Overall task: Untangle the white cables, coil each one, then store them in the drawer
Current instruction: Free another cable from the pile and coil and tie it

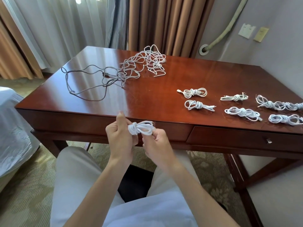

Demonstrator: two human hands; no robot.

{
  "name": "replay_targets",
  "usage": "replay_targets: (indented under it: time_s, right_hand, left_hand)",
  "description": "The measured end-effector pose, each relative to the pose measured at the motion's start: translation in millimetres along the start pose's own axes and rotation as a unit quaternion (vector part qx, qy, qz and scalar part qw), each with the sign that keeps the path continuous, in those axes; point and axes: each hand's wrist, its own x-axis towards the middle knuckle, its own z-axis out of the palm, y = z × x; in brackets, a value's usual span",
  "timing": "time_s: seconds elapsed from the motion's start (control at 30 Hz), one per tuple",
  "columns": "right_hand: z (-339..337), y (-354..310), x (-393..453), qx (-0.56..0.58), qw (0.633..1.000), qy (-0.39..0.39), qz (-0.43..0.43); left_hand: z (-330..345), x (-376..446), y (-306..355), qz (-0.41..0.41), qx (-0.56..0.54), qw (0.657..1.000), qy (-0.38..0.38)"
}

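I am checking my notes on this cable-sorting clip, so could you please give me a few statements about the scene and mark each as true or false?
1. Both hands hold one coiled white cable in front of the desk. True: the left hand and the right hand grip it at either end.
2. The right-hand drawer stands open. False: it is closed.
3. A tangled pile of cables lies at the far side of the desk. True.
4. No coiled bundles lie on the desk. False: several coiled bundles lie on its right part.
5. The tangled pile touches the coiled bundles. False: bare desktop lies between them.
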Motion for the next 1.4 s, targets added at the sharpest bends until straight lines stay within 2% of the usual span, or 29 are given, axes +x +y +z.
replay_targets:
  time_s: [0.13, 0.27, 0.37, 0.43, 0.53, 0.6, 0.67, 0.7, 0.77, 0.87, 0.9, 1.0, 1.07, 1.13, 1.3, 1.33, 1.4]
  right_hand:
    - [14.4, 2.5, -9.3, -0.199, 0.972, 0.079, -0.094]
    - [19.7, -0.2, -15.7, -0.399, 0.905, 0.035, -0.144]
    - [16.6, -5.0, -20.5, -0.576, 0.796, 0.046, -0.178]
    - [16.5, -8.6, -20.3, -0.651, 0.733, 0.073, -0.182]
    - [12.1, -11.3, -22.0, -0.675, 0.699, 0.097, -0.216]
    - [7.4, -15.2, -22.5, -0.675, 0.685, 0.114, -0.249]
    - [-2.3, -15.8, -18.3, -0.636, 0.701, 0.105, -0.306]
    - [-9.7, -14.2, -14.5, -0.597, 0.724, 0.085, -0.336]
    - [-23.8, -14.0, -7.5, -0.495, 0.797, 0.019, -0.344]
    - [-31.9, -11.4, -5.4, -0.301, 0.908, -0.011, -0.290]
    - [-31.2, -10.8, -6.3, -0.243, 0.933, 0.000, -0.266]
    - [-27.4, -7.5, -9.4, -0.126, 0.976, 0.022, -0.175]
    - [-26.1, -4.7, -11.1, -0.055, 0.992, 0.004, -0.114]
    - [-25.0, -3.8, -12.4, -0.015, 0.996, 0.006, -0.092]
    - [-18.4, -9.2, -15.2, 0.061, 0.992, 0.030, -0.104]
    - [-17.2, -10.1, -14.5, 0.059, 0.991, 0.050, -0.109]
    - [-15.9, -10.2, -13.4, 0.042, 0.989, 0.083, -0.114]
  left_hand:
    - [1.6, 5.4, -3.5, -0.021, -0.022, 0.996, 0.085]
    - [-2.7, 11.1, -6.9, 0.016, 0.050, 0.991, 0.121]
    - [-7.3, 12.1, -11.2, 0.101, 0.147, 0.981, 0.077]
    - [-10.7, 10.7, -10.6, 0.154, 0.221, 0.962, 0.038]
    - [-15.0, 9.7, -7.8, 0.212, 0.306, 0.928, -0.013]
    - [-16.9, 9.4, -7.5, 0.214, 0.347, 0.912, -0.053]
    - [-20.6, 10.9, -6.9, 0.213, 0.354, 0.907, -0.082]
    - [-22.7, 12.2, -5.2, 0.216, 0.356, 0.904, -0.097]
    - [-25.4, 13.9, -0.1, 0.223, 0.367, 0.892, -0.139]
    - [-27.7, 15.4, 7.1, 0.205, 0.340, 0.899, -0.187]
    - [-27.9, 14.7, 8.7, 0.192, 0.327, 0.904, -0.196]
    - [-25.9, 10.6, 14.5, 0.164, 0.304, 0.913, -0.216]
    - [-24.8, 10.4, 16.7, 0.156, 0.304, 0.913, -0.224]
    - [-24.0, 10.1, 17.7, 0.155, 0.306, 0.909, -0.238]
    - [-27.8, 7.7, 19.7, 0.123, 0.234, 0.925, -0.271]
    - [-29.2, 7.9, 20.5, 0.136, 0.227, 0.927, -0.267]
    - [-32.2, 7.5, 22.1, 0.194, 0.280, 0.901, -0.269]
